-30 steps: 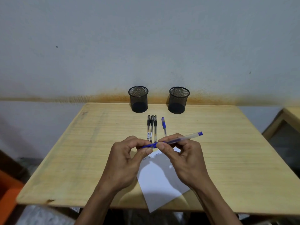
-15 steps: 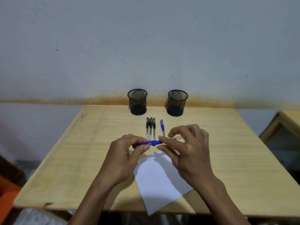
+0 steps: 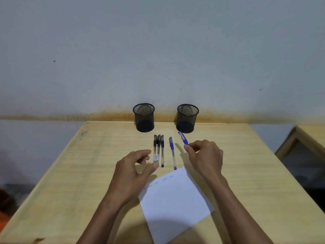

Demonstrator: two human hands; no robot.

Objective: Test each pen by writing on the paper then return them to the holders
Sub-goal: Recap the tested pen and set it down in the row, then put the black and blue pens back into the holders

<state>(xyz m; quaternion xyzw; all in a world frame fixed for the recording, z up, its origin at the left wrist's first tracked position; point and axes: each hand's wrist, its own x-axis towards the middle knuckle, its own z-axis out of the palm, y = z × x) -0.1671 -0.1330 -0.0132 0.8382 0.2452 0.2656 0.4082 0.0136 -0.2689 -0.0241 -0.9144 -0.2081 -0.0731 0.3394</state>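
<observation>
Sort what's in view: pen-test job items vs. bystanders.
Job: blue pen pinched by right hand; blue pen on table; three black pens; paper; left holder; right holder; left hand.
Bystanders: second table.

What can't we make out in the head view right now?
- Writing on the paper: too small to read.
- Blue pen in the right hand: rear half hidden by fingers.
- Labels on the black pens: too small.
- Holders: bottoms dark behind mesh.
</observation>
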